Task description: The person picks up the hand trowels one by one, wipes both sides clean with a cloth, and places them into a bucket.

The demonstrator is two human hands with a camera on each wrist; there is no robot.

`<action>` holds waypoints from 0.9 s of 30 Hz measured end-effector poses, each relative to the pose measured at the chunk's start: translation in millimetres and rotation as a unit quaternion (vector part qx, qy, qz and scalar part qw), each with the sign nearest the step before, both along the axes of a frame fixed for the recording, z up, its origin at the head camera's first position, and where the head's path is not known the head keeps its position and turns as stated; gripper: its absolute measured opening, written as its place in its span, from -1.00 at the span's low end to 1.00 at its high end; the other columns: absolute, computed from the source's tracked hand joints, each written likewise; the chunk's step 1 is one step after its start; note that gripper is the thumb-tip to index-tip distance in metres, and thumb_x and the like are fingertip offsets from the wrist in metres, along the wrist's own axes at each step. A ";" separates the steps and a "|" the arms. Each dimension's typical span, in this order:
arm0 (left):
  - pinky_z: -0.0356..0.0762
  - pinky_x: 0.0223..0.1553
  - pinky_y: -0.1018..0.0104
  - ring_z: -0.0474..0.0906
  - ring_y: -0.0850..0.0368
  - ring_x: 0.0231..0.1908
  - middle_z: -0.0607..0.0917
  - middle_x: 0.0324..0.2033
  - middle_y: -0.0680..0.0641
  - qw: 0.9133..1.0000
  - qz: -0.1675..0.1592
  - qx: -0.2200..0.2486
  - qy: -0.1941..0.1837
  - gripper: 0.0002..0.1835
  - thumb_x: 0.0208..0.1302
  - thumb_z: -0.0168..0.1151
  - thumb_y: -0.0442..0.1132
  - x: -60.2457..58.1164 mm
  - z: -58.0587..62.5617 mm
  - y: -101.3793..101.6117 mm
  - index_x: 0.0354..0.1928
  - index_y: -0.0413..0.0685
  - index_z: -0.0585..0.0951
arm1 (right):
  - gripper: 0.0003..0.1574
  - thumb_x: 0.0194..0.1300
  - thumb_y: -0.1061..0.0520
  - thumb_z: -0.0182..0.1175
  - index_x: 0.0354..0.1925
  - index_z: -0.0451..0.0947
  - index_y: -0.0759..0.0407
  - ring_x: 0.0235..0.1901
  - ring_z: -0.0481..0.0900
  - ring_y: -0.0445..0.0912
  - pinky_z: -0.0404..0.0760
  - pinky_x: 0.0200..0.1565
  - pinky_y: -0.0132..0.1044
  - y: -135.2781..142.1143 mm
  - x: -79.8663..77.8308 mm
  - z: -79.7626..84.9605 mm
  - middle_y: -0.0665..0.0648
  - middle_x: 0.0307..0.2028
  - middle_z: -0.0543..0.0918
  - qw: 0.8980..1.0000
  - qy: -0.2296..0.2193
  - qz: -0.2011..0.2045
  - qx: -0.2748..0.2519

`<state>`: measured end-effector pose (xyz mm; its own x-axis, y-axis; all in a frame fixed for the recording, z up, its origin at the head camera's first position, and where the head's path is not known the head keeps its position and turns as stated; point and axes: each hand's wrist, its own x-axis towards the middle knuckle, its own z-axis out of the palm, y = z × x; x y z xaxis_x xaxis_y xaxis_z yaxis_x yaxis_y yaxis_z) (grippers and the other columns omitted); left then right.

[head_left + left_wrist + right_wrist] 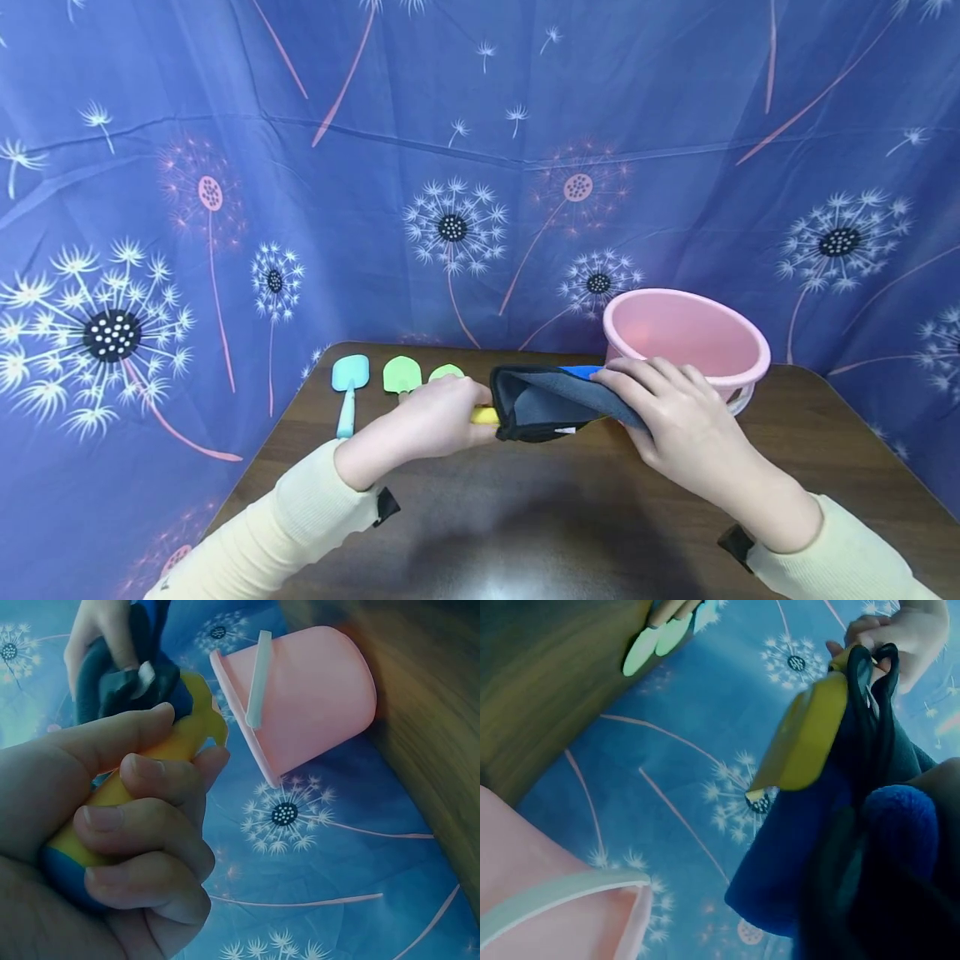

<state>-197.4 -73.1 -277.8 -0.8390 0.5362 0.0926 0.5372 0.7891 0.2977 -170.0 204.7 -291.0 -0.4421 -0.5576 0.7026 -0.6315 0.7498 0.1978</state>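
Observation:
My left hand (442,417) grips the yellow handle of a toy shovel (112,793), fingers wrapped round it; the handle's end is blue. The shovel's wide yellow blade (802,742) lies against a plush mitt-like cloth, blue outside, grey inside, with black edging (555,400). My right hand (690,417) holds the far end of this cloth, fingers bent over it. The cloth's opening faces my left hand. From the head view, the cloth hides most of the blade. Both hands are raised above the table.
Behind my right hand stands a pink bucket (759,354) with a pale handle. At the table's back left lie a light blue toy shovel (350,372) and two green toy tools (402,375), partly hidden by my left hand. A dandelion-patterned blue curtain (480,150) hangs behind the wooden table (465,517).

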 end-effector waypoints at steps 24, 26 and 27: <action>0.11 -0.66 0.41 0.16 0.29 -0.72 0.23 -0.81 0.20 0.999 -0.044 -0.003 0.017 -0.66 0.07 0.30 -0.16 -2.4 -14.4 -2.7 -0.75 0.11 0.39 | -0.52 0.28 0.21 -0.23 -0.02 0.56 0.10 -0.14 0.51 0.02 0.35 0.09 0.05 2.7 -13.1 -21.5 0.05 -0.17 0.62 0.980 -0.027 0.103 0.167; 0.11 -0.66 0.41 0.17 0.29 -0.72 0.23 -0.81 0.20 0.999 -0.047 -0.001 0.017 -0.67 0.06 0.31 -0.14 -2.7 -14.7 -3.4 -0.74 0.11 0.41 | -0.38 0.36 0.14 -0.45 -0.04 0.58 0.10 -0.16 0.51 0.02 0.37 0.05 0.06 3.4 -13.7 -21.7 0.06 -0.20 0.62 0.980 -0.020 0.102 0.170; 0.11 -0.66 0.41 0.17 0.29 -0.72 0.24 -0.80 0.20 0.999 -0.049 0.000 0.017 -0.68 0.06 0.32 -0.13 -3.0 -14.5 -3.8 -0.73 0.12 0.42 | -0.33 0.37 0.11 -0.50 -0.05 0.58 0.10 -0.17 0.51 0.02 0.37 0.04 0.05 3.9 -13.8 -21.7 0.06 -0.21 0.62 0.980 -0.018 0.102 0.170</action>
